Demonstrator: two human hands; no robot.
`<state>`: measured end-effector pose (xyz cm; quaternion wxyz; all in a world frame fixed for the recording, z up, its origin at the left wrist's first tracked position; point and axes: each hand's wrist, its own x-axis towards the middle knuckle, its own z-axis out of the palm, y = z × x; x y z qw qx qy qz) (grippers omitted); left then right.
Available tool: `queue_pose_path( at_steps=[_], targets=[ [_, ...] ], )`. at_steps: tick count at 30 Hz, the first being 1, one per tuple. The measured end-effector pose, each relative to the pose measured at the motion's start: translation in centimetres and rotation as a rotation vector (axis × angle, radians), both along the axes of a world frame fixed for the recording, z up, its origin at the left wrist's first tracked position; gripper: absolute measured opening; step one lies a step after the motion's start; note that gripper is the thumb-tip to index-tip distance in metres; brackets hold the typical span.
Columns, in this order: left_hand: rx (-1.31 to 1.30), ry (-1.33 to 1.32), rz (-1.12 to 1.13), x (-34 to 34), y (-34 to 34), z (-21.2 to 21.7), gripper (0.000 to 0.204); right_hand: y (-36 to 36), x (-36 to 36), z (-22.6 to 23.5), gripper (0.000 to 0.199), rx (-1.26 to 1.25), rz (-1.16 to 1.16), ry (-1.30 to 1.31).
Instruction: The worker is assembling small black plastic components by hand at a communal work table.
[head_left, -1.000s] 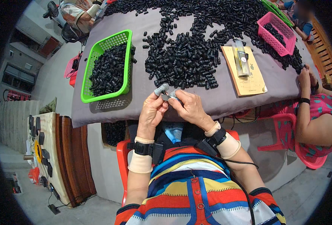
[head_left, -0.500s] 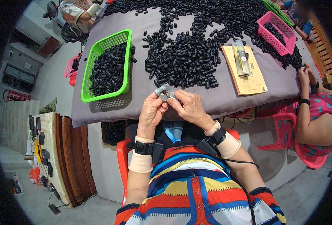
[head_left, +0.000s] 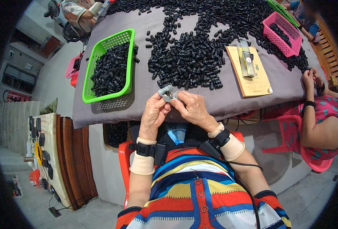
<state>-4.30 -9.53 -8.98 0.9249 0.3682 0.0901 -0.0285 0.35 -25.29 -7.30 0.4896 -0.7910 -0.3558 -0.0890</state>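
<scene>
At the table, left grip and right grip pinched on a dark piece (mostly hidden)

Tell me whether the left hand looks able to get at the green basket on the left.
Probably yes: only grey cloth shows between the left hand and the open-topped green basket, though that hand seems busy with a small piece, alongside the right hand.
</scene>
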Motion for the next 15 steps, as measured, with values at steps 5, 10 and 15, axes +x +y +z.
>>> queue_pose_path(
  at_steps=[5,10,15],
  targets=[
    [-0.008,-0.017,-0.015,-0.08,0.11,-0.01,0.023,0.0,-0.09,0.2,0.021,-0.005,-0.006,-0.002],
    [-0.015,-0.029,-0.028,-0.06,0.13,-0.02,0.023,0.02,-0.02,0.01,0.021,-0.015,-0.012,-0.008],
    [-0.028,-0.039,-0.026,0.0,0.09,-0.03,0.023,0.11,-0.04,0.05,0.022,-0.006,-0.019,0.0]
  ],
)
